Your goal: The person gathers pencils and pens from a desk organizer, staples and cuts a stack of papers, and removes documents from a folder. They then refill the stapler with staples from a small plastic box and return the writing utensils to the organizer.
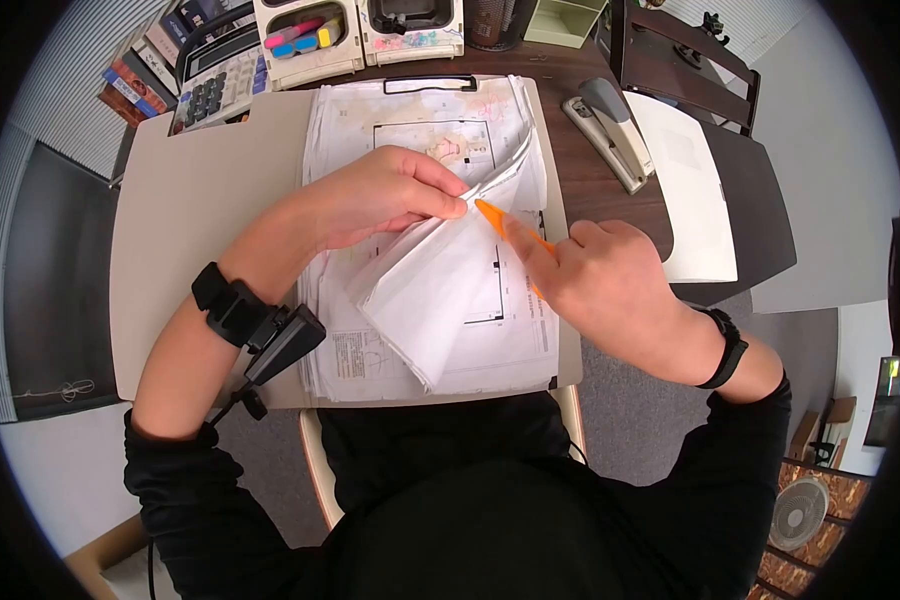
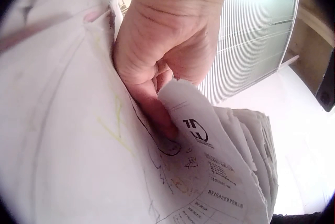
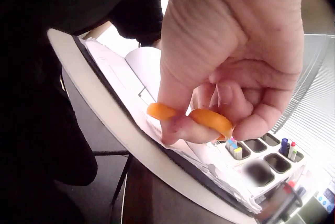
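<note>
Folded white sheets with printed drawings (image 1: 420,290) (image 2: 68,145) lie turned up over a clipboard stack. The left hand (image 1: 375,200) (image 2: 167,41) pinches the folded edge between thumb and fingers, near the middle of the stack. Just right of those fingertips, the right hand (image 1: 615,280) (image 3: 230,41) holds an orange tool (image 1: 491,214) (image 3: 212,121), its pointed end against the paper by the fold. In the right wrist view its orange parts look like loops around the fingers. The rest of the tool is hidden behind the hand.
A grey stapler (image 1: 615,135) stands right of the clipboard, beside a white booklet (image 1: 685,190). Along the back are a calculator (image 1: 215,95), a pen organizer (image 1: 310,62) with markers, a black mesh cup (image 1: 492,25) and a green tray (image 1: 562,24). Books (image 1: 142,78) stand back left.
</note>
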The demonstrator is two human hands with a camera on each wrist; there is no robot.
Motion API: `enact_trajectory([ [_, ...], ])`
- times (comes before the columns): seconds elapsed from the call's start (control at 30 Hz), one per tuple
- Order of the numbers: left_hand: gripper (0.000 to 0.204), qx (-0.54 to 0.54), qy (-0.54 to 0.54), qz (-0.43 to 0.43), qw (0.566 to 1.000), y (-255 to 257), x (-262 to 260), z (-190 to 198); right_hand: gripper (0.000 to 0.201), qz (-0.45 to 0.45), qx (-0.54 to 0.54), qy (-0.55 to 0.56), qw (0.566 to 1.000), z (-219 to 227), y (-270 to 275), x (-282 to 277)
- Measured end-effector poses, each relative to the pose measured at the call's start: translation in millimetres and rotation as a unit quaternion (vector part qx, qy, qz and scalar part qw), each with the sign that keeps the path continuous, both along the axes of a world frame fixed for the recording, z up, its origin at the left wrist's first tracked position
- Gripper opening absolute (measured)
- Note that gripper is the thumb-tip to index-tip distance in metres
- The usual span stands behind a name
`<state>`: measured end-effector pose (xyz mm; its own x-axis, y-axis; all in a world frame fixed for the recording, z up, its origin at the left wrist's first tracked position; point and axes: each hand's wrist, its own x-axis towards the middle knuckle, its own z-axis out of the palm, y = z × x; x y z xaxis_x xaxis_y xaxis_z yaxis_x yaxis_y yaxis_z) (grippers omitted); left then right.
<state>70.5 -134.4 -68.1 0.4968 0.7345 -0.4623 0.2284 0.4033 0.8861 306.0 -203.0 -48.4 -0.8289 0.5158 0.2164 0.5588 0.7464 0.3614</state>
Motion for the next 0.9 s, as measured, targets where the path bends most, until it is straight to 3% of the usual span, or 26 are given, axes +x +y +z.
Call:
enact_trajectory([
  [0.17, 0.030, -0.013, -0.009, -0.015, 1.000, 1, -2, 2, 0.051, -0.011, -0.044, 0.016, 0.999, 5, 6, 5],
  [0.23, 0.030, -0.009, -0.008, -0.012, 1.000, 1, -2, 2, 0.048, -0.101, -0.228, 0.085, 0.965, 13, 11, 5],
  [0.37, 0.031, -0.006, -0.007, -0.018, 1.000, 3, -3, -2, 0.047, -0.111, -0.307, 0.078, 0.942, 19, 26, 6],
  [0.43, 0.029, -0.003, -0.002, -0.020, 1.000, 1, -2, 0, 0.042, -0.116, -0.399, 0.089, 0.905, 18, 32, 6],
  [0.57, 0.026, -0.009, -0.005, -0.007, 1.000, 0, 0, 3, 0.036, -0.105, -0.342, 0.119, 0.926, 8, 30, 8],
  [0.63, 0.026, -0.009, -0.006, -0.007, 1.000, 1, 0, -1, 0.034, -0.082, -0.266, 0.085, 0.957, 7, 28, 6],
  [0.77, 0.025, -0.006, 0.002, 0.001, 1.000, 0, 0, 0, 0.029, -0.058, -0.214, 0.045, 0.974, 11, 26, 1],
  [0.9, 0.024, -0.006, 0.007, -0.014, 1.000, 4, -2, -5, 0.025, 0.006, -0.064, -0.016, 0.998, 9, 24, -2],
])
